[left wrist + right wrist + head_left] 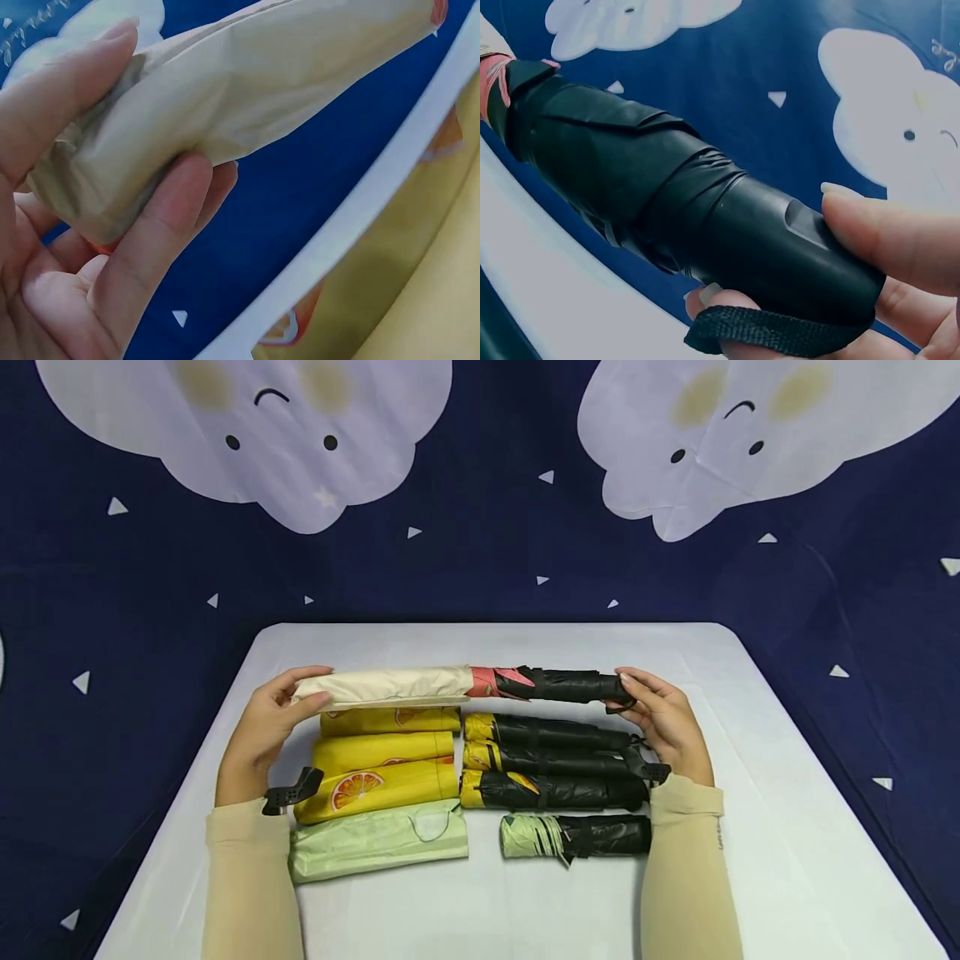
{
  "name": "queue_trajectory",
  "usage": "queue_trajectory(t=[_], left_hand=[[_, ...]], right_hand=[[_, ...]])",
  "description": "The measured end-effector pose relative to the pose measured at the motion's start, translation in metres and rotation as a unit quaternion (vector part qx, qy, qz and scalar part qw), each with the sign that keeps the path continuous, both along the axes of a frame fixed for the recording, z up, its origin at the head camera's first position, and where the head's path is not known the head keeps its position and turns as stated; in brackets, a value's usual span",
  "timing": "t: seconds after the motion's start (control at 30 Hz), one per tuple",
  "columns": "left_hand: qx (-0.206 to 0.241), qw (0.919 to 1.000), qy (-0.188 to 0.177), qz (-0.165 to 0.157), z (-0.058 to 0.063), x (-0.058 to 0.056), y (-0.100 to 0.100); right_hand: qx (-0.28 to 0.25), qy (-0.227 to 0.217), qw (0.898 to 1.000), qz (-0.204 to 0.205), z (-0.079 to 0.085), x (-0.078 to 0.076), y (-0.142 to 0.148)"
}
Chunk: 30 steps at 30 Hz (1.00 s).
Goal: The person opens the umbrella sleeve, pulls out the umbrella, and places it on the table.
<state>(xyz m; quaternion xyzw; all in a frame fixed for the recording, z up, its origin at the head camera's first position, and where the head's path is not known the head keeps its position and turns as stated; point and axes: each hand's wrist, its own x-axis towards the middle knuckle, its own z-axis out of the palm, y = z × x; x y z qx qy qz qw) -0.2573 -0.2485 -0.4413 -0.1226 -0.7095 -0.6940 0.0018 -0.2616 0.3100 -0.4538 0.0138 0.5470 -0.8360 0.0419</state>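
Observation:
My left hand (262, 727) grips the outer end of a cream fabric umbrella sleeve (382, 687), thumb on one side and fingers on the other. In the left wrist view the sleeve (225, 97) looks creased near the fingers. My right hand (667, 718) holds the handle end of a folded black-and-pink umbrella (562, 685). Its black handle (780, 247) lies between thumb and fingers, and a wrist strap (772, 330) loops beneath. The umbrella's pink end meets the sleeve's inner end; how far it reaches inside is hidden. Both are held level above the table.
Below lie several yellow sleeves with orange-slice prints (382, 787), beside black-and-yellow folded umbrellas (555, 791). Nearer are a light green sleeve (375, 843) and a green-and-black folded umbrella (577, 837). A white table (480, 910) carries them. Behind hangs a dark blue cloud-print cloth (480, 552).

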Motion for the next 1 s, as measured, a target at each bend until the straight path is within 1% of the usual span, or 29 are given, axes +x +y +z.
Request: queue_trajectory(t=[0.1, 0.17, 0.27, 0.33, 0.4, 0.47, 0.53, 0.6, 0.7, 0.77, 0.87, 0.93, 1.0], left_hand=[[0.029, 0.9992, -0.015, -0.024, 0.0, -0.013, -0.005], [0.037, 0.9985, -0.026, -0.032, -0.001, -0.021, -0.009], [0.04, 0.9975, -0.049, -0.033, -0.003, -0.031, -0.015], [0.024, 0.9969, -0.068, -0.032, -0.007, -0.038, -0.017], [-0.01, 0.9955, -0.091, -0.024, -0.011, -0.044, -0.017], [-0.059, 0.9914, -0.116, -0.018, -0.017, -0.049, -0.016], [-0.104, 0.9838, -0.145, -0.013, -0.023, -0.052, -0.014], [-0.144, 0.9753, -0.167, -0.013, -0.027, -0.053, -0.012], [-0.192, 0.9656, -0.175, -0.012, -0.032, -0.054, -0.009], [-0.217, 0.9619, -0.165, -0.01, -0.035, -0.054, -0.006], [-0.235, 0.9605, -0.149, -0.004, -0.037, -0.055, -0.003], [-0.24, 0.9603, -0.143, -0.004, -0.037, -0.054, 0.0], [-0.247, 0.9594, -0.135, -0.005, -0.036, -0.054, 0.003]], right_hand=[[0.016, 0.001, 1.0, -0.004, -0.003, -0.003, 0.005], [0.036, 0.003, 0.999, -0.004, -0.005, -0.007, 0.008], [0.068, -0.004, 0.998, -0.006, -0.009, -0.01, 0.01], [0.08, -0.017, 0.997, -0.009, -0.012, -0.01, 0.011], [0.089, -0.035, 0.995, -0.009, -0.016, -0.009, 0.013], [0.096, -0.053, 0.994, -0.004, -0.02, -0.007, 0.013], [0.112, -0.068, 0.991, 0.001, -0.023, -0.006, 0.011], [0.136, -0.074, 0.988, 0.005, -0.026, -0.006, 0.007], [0.195, -0.081, 0.977, -0.004, -0.028, -0.007, 0.002], [0.246, -0.083, 0.966, -0.015, -0.029, -0.009, -0.001], [0.304, -0.085, 0.948, -0.022, -0.03, -0.01, -0.003], [0.331, -0.084, 0.94, -0.023, -0.031, -0.011, -0.003], [0.349, -0.083, 0.933, -0.021, -0.03, -0.011, -0.003]])
